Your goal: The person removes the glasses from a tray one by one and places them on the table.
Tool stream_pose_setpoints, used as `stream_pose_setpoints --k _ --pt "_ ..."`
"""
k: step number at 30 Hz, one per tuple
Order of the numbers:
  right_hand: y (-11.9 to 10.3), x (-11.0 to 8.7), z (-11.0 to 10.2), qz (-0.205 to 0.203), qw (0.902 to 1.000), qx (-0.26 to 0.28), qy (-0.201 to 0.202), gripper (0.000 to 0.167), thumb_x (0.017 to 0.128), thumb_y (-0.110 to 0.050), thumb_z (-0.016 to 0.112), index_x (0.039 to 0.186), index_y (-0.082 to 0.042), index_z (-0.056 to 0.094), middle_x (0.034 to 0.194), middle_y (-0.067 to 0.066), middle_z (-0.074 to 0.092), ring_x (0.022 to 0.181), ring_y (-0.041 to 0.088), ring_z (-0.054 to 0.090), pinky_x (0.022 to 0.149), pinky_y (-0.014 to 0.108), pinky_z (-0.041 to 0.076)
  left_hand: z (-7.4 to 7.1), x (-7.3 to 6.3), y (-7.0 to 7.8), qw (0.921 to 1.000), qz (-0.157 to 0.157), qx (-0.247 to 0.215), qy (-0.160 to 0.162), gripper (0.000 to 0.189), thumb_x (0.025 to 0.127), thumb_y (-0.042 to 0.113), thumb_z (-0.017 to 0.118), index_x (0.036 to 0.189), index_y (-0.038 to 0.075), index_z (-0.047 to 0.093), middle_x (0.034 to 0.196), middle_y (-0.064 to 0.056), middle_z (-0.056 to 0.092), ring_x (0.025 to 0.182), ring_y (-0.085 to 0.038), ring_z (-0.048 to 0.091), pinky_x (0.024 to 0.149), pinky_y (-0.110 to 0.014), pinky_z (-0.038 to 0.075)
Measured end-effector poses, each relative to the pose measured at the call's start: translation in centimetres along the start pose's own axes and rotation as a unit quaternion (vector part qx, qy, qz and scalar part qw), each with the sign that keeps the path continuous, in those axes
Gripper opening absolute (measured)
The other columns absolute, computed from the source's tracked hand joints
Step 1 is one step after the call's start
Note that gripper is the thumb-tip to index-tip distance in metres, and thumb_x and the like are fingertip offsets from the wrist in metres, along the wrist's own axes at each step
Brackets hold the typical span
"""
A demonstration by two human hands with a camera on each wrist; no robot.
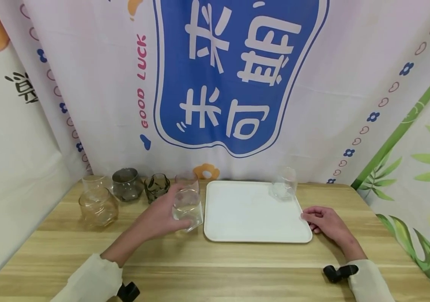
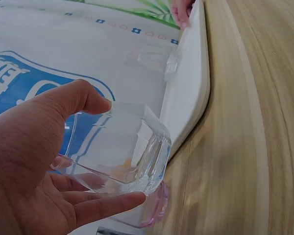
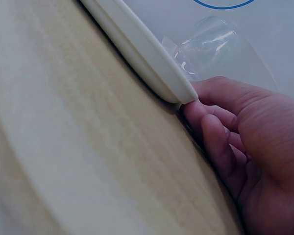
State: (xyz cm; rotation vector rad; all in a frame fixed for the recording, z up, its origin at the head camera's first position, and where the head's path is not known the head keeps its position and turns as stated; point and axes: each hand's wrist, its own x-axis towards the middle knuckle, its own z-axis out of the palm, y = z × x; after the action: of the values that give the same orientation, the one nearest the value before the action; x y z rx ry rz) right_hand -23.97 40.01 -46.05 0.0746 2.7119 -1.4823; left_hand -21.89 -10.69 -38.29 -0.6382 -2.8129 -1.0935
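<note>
My left hand (image 1: 161, 214) holds a clear faceted drinking glass (image 2: 137, 152), thumb on one side and fingers on the other, beside the left edge of a white tray (image 1: 253, 216). In the left wrist view the glass is tilted, its thick base toward the tray. My right hand (image 1: 326, 224) pinches the tray's rim near its front right corner, fingertips at and under the edge in the right wrist view. Another clear glass (image 1: 286, 186) stands at the back right of the tray. A pinkish glass (image 1: 185, 180) shows behind the held one, partly hidden.
To the left on the wooden table (image 1: 184, 268) stand an amber glass (image 1: 99, 209), a smoky grey glass (image 1: 127, 185), a dark tinted glass (image 1: 156, 186) and a pale glass (image 1: 93, 181) behind the amber one. A printed cloth (image 1: 116, 105) hangs along the table's back edge.
</note>
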Motion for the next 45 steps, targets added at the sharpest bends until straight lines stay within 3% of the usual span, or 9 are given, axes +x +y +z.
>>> stream_pose_setpoints --k 8,20,24,32,36,45 --pt "-0.1 -0.2 -0.1 -0.003 1.0 0.001 0.002 0.042 0.099 -0.029 0.072 0.12 0.006 0.067 0.082 0.006 0.068 0.071 0.016 0.063 0.059 0.027 0.056 -1.5 -1.5 -1.1 0.9996 -0.027 0.004 -0.012 0.098 0.079 0.037 0.087 0.153 0.006 0.031 0.134 -0.026 0.059 0.112 -0.039 0.063 0.084 -0.055 0.056" --pt "0.2 -0.2 0.0 0.002 1.0 0.001 0.004 0.041 0.099 -0.03 0.071 0.119 0.006 0.068 0.082 0.006 0.068 0.072 0.016 0.063 0.059 0.027 0.056 -3.9 -2.9 -3.2 0.9986 -0.027 0.045 0.01 0.094 0.075 0.035 0.091 0.145 0.003 0.037 0.125 -0.028 0.062 0.106 -0.041 0.064 0.081 -0.056 0.056" --pt "0.3 -0.2 -0.1 0.001 1.0 -0.001 0.007 0.041 0.099 -0.03 0.072 0.119 0.005 0.068 0.082 0.006 0.067 0.072 0.016 0.063 0.059 0.027 0.056 -4.9 -3.2 -4.0 0.9984 -0.026 0.048 0.013 0.096 0.075 0.036 0.091 0.145 0.001 0.036 0.129 -0.03 0.06 0.108 -0.043 0.064 0.081 -0.056 0.056" --pt "0.4 -0.3 0.0 0.004 1.0 -0.003 0.007 0.042 0.099 -0.032 0.071 0.119 0.005 0.068 0.081 0.006 0.067 0.072 0.017 0.063 0.059 0.028 0.056 -6.6 -4.0 -5.7 0.9975 -0.044 0.053 0.01 0.099 0.076 0.037 0.091 0.146 -0.002 0.033 0.126 -0.035 0.059 0.094 -0.035 0.067 0.07 -0.047 0.057" --pt "0.3 -0.1 0.1 0.005 0.9999 -0.006 0.012 0.041 0.099 -0.031 0.071 0.119 0.005 0.068 0.081 0.006 0.067 0.072 0.016 0.063 0.059 0.028 0.056 -7.2 -4.2 -6.4 0.9973 -0.053 0.051 0.008 0.099 0.079 0.036 0.089 0.147 -0.004 0.03 0.128 -0.036 0.057 0.096 -0.039 0.066 0.07 -0.047 0.057" --pt "-0.1 -0.2 0.1 0.006 0.9999 -0.007 0.01 0.042 0.099 -0.031 0.071 0.12 0.005 0.068 0.081 0.006 0.066 0.071 0.015 0.062 0.058 0.027 0.056 -7.9 -4.3 -7.8 0.9962 -0.054 0.068 0.004 0.094 0.082 0.035 0.087 0.145 -0.008 0.031 0.131 -0.039 0.053 0.112 -0.053 0.059 0.083 -0.063 0.054"
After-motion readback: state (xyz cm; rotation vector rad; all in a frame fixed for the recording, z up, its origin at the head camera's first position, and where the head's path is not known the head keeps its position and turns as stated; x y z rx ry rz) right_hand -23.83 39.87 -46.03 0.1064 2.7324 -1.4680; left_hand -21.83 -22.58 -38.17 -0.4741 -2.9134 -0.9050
